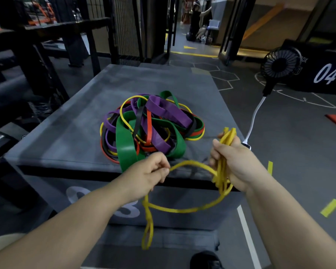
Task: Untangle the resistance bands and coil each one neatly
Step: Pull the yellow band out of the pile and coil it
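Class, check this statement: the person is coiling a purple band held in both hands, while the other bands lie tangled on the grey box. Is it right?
Not quite. The head view shows a yellow band, not purple: the right hand grips its coils, the left hand pinches a strand. The other bands do lie tangled on the grey box.

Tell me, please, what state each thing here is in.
Yellow band: partly coiled, one loop hanging loose.
Right hand: grips the band's coils.
Left hand: pinches the loose loop.
Band pile: tangled, lying on the plyo box.
Fan: cannot tell whether running.
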Motion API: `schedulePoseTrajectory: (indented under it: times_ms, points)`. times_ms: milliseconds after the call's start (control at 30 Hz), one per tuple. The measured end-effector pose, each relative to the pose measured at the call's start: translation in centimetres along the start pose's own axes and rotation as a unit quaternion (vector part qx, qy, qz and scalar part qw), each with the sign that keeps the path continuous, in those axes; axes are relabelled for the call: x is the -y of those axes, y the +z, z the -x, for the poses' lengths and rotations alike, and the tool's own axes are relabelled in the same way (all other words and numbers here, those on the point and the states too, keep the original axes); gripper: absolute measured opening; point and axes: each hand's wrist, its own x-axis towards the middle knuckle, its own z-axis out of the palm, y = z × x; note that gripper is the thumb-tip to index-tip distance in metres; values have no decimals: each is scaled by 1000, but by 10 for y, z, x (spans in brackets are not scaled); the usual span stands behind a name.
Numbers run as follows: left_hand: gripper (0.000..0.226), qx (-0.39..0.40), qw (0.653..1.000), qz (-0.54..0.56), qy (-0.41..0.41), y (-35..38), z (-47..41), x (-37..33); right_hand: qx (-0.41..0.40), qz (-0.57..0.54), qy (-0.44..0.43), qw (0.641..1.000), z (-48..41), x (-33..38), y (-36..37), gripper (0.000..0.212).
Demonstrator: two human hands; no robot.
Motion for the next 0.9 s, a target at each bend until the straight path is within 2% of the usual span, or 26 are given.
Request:
schedulePoseTrajectory:
  times_ms: [100,233,400,533,633,733,900]
  points:
    - [16,29,996,-60,56,-2,4,-4,20,-28,-11,999,0,-1,2,12]
    - [14,72,989,-101,75,2,9,-8,21,-103,-4,994,2,-1,7,12]
    - [7,41,990,-73,117,6,10,-16,60,-69,15,996,10,-10,22,11]
    - [3,35,987,-58,148,7,13,-22,46,-25,3,999,10,-20,27,13]
    - [2,-6,987,-31,155,8,14,-23,61,18,-7,998,9,-23,26,10]
    - [6,-83,982,-5,168,5,10,-21,116,43,7,992,13,-26,31,6]
    - [5,-165,971,-26,172,4,5,-16,190,24,57,980,21,-28,40,31]
